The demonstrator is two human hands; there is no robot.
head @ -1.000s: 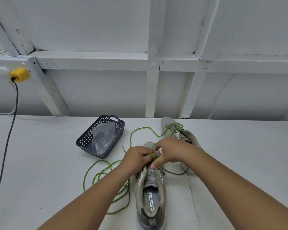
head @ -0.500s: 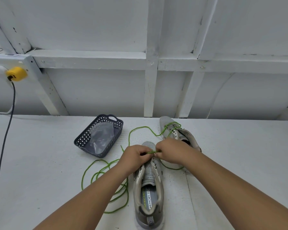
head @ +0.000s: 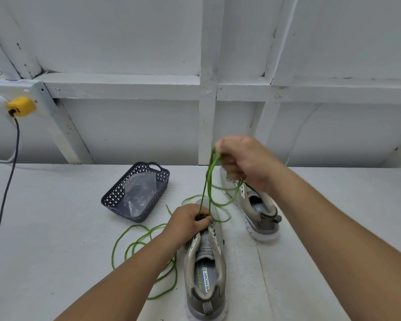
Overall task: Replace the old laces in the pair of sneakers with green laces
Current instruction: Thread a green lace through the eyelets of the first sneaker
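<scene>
Right hand (head: 243,161): I see it raised above the bench, fingers curled round a loop of the green lace (head: 208,181), pulling it taut.
Left hand (head: 190,222): pinching the same lace at the front eyelets of the near sneaker (head: 205,269).
Lace slack: coiled on the bench (head: 56,239) left of that sneaker.
Far sneaker (head: 257,209): just right, under my right wrist.
Basket (head: 137,191): dark, left of both, holding a clear plastic bag (head: 139,193).

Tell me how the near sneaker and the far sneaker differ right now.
The near sneaker is steadied by the left hand at its eyelets; the far sneaker lies untouched. The near one points straight away; the far one sits angled. The right hand pulls the green lace up from the near one. Both are grey.
</scene>
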